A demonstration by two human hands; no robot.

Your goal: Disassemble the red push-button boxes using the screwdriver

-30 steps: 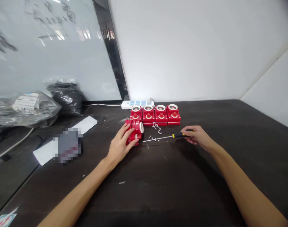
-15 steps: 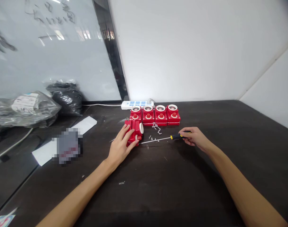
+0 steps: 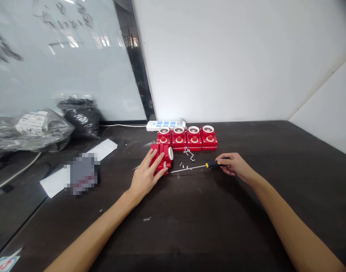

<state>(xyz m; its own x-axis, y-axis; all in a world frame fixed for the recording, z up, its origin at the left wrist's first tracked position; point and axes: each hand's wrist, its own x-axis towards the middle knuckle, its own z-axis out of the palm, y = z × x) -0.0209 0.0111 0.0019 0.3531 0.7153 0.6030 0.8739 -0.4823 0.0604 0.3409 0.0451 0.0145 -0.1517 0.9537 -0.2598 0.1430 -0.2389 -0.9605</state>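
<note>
My left hand [image 3: 146, 175] grips a red push-button box [image 3: 160, 158] lying on its side, with a white-rimmed round opening facing right. My fingers cover much of its top and hide part of the box. My right hand [image 3: 233, 165] is shut on a screwdriver [image 3: 202, 166] with a yellow and black handle. Its thin steel shaft points left, and the tip ends just right of the red box, apart from it. Several small metal screws [image 3: 182, 165] lie beneath the shaft, near a twist of bent wire [image 3: 188, 153].
Several matching red boxes [image 3: 186, 138] stand in a row behind my hands, in front of a white power strip [image 3: 165, 125]. Plastic bags [image 3: 33, 128], white paper [image 3: 102, 149] and a pixelated object [image 3: 82, 174] lie left on the dark table [image 3: 246, 211].
The view has shifted slightly, and the table sits a little lower in the frame. The screwdriver has moved slightly left with my right hand. My left hand still holds the red box.
</note>
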